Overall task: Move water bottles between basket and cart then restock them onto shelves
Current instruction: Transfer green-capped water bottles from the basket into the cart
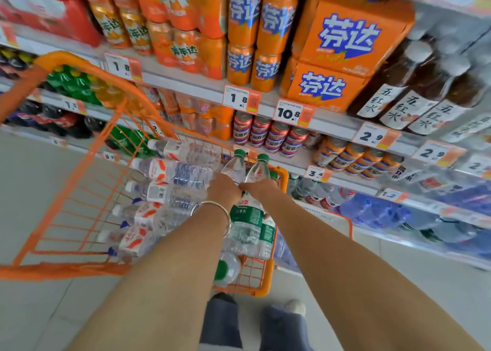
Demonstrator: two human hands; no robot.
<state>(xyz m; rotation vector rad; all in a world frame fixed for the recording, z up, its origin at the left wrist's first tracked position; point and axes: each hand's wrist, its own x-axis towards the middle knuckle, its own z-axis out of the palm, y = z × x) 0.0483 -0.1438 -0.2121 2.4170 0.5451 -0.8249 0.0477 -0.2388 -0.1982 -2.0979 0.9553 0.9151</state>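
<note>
Fingers of left hand (224,190) and right hand (259,187) each clamp a green-capped clear plastic bottle (235,168) — upright over the orange wire cart (282,176). Likely a two-at-once lift for shelving.

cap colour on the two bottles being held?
Green, both caps. The head view shows them best, just above the hands.

orange soda cans (276,18) | orange cartons (350,34) | brown tea bottles (396,77) | price tags (293,113)
</note>
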